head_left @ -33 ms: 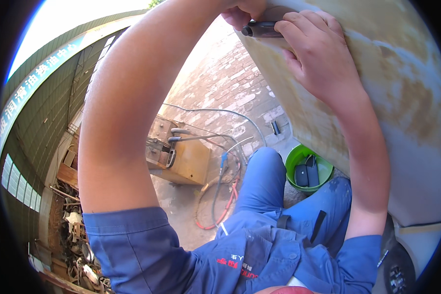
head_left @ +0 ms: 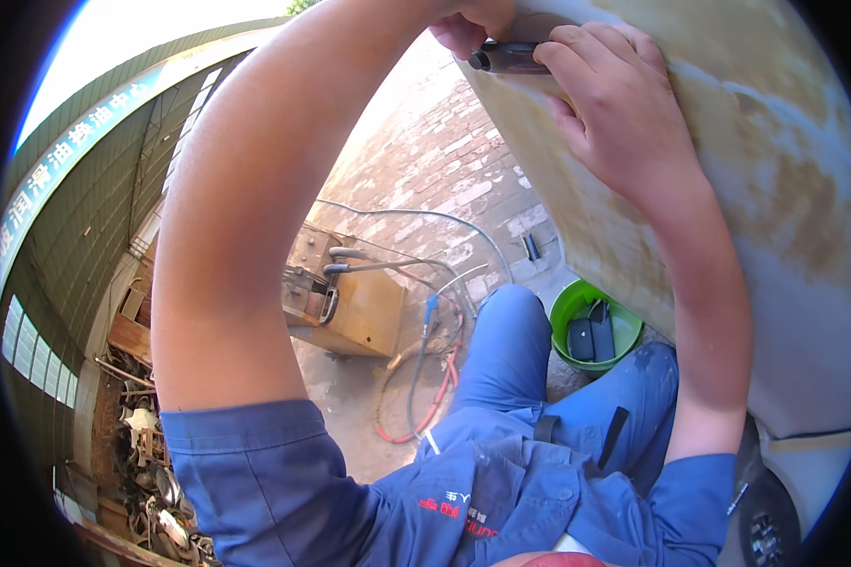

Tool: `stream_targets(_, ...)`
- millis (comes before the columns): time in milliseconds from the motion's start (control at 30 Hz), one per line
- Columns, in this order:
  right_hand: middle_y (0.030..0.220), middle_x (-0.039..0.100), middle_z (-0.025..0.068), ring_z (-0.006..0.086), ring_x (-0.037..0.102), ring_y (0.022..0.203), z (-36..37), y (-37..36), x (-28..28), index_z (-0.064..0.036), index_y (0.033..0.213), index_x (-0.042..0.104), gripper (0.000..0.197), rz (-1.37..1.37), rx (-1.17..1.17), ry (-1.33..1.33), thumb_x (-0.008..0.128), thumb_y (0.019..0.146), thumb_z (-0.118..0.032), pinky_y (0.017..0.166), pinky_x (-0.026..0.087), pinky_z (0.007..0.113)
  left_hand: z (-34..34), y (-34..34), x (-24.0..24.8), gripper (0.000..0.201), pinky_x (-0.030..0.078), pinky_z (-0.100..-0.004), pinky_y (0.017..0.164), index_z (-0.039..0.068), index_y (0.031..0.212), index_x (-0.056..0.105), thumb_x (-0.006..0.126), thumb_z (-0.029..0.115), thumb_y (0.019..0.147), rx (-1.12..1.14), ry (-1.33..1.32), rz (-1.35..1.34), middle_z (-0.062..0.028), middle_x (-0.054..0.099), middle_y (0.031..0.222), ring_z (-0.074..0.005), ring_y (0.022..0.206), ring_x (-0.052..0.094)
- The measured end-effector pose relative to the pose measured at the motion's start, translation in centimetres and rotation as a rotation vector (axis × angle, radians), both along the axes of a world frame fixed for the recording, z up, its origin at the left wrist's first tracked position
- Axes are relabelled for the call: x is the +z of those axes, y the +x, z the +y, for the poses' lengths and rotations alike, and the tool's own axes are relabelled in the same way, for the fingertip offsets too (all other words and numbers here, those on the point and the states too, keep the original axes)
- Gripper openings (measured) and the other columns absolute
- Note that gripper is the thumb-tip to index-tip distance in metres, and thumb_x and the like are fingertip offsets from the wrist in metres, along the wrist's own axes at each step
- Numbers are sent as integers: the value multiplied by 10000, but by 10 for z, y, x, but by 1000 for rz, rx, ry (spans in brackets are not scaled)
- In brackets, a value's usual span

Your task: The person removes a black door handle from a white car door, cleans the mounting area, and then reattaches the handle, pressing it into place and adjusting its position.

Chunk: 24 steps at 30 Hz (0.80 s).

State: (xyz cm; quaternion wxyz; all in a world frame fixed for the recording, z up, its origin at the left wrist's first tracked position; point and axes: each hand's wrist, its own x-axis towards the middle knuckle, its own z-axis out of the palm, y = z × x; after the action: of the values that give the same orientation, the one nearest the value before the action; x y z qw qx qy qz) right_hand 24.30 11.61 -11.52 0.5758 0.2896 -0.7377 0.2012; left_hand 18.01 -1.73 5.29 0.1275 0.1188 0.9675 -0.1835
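A very slight shift, rightward and down, is seen since the earlier frame in the dark, elongated, round-ended hand tool [head_left: 511,60] and in the right hand [head_left: 624,109]; the surroundings are left as they were. The tool is held near the upper edge of the large, pale panel patched with yellowish brown [head_left: 785,180]. Its right end is gripped under the curled fingers of the right hand, with the thumb set apart below. The left hand [head_left: 468,28] is placed by the tool's left end but cut off by the upper edge, so whether anything is gripped by it cannot be told. Below the panel, dark grey blocks [head_left: 591,338] are held in a round, bright green plastic tub [head_left: 560,312]. A yellow box-shaped machine [head_left: 369,312] is seen on the paved ground [head_left: 444,180], near a looped red hose [head_left: 435,411].
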Motion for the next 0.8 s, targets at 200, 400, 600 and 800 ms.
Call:
stream_targets(200,1317,687,127,326,608,1279,1,0,-3,-57,1189,686,387,-6,5,3,803,820,-71,1156,400,480,-28,-16,8,349,629,-358,689,-44,936,784,703,296,938,-29,135,73,-134,787,848,-229,735,770)
stream_targets(400,1287,690,121,319,616,1248,-7,3,-4,-56,1188,690,399,10,-10,-28,807,807,-73,1145,404,494,-64,-18,19,154,568,-358,728,-9,968,783,721,118,907,-91,466,263,-74,755,844,-209,770,718)
stream_targets(600,1250,687,106,318,633,1166,-13,6,-6,-80,1177,702,421,7,-24,-39,827,776,-69,1076,450,494,-89,-5,7,217,590,-298,921,-18,1145,729,741,153,1011,-387,662,198,-57,764,1004,-108,952,721)
stream_targets(800,1267,711,91,288,639,1171,-21,13,-7,-170,1176,708,364,-86,-145,-31,840,842,-113,1082,454,489,-97,-4,-8,143,552,-299,769,27,1093,756,713,50,958,-614,822,164,-45,746,932,-138,847,683)
